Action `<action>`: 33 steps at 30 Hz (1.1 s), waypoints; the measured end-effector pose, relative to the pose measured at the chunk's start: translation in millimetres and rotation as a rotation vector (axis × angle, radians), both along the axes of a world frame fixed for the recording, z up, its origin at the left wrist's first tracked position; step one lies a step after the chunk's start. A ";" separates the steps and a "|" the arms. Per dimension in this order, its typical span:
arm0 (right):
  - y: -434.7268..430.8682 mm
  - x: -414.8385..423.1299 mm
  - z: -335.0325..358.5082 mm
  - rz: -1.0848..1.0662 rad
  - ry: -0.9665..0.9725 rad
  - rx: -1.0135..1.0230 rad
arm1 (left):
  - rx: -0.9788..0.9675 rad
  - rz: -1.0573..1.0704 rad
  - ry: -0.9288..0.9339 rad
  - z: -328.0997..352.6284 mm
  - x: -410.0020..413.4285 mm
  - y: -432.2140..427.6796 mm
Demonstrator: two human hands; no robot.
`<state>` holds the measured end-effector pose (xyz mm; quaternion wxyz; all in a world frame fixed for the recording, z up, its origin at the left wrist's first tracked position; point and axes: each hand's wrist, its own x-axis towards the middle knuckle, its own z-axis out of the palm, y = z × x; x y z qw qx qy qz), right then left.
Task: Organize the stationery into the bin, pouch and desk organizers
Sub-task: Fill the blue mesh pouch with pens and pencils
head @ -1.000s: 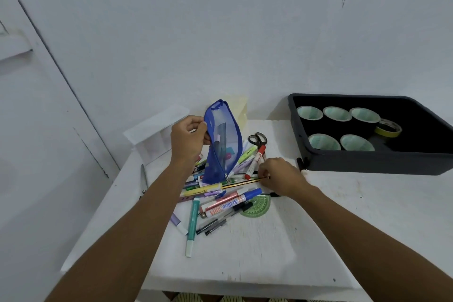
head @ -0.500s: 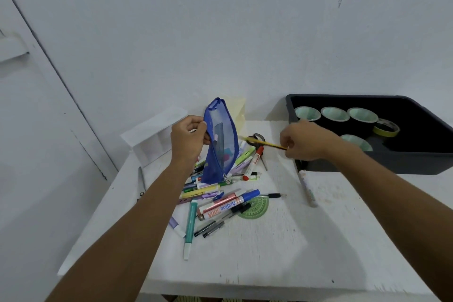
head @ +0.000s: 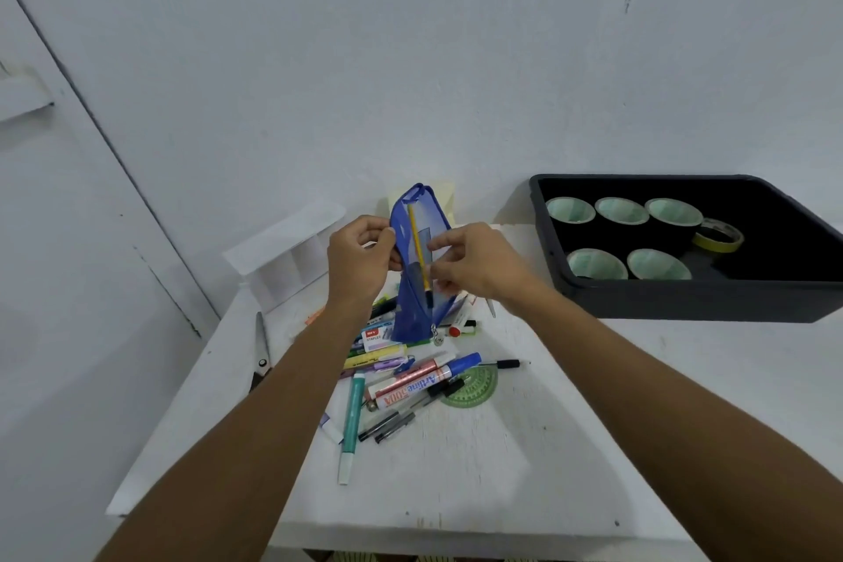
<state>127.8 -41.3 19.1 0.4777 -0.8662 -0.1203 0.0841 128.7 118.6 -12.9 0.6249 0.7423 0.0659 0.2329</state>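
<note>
White table (head: 502, 470): heap of markers and pens (head: 410, 383) at centre. Black bin (head: 684, 301), right rear: tape rolls (head: 621, 211) inside. Blue mesh pouch (head: 410, 315): upright over the heap, my left hand (head: 360, 258) pinching its left edge, my right hand (head: 479, 262) pinching its right. Yellow pencil (head: 417, 242): standing inside the pouch.

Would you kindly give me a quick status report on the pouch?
Left hand grips pouch. Right hand pinches yellow pencil, mostly inside. Loose pens below, nothing blocking.
</note>
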 end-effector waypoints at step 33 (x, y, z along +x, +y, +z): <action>-70.0 35.2 -24.3 0.214 -0.323 -1.036 | -0.024 0.031 0.009 -2.5 10.5 12.6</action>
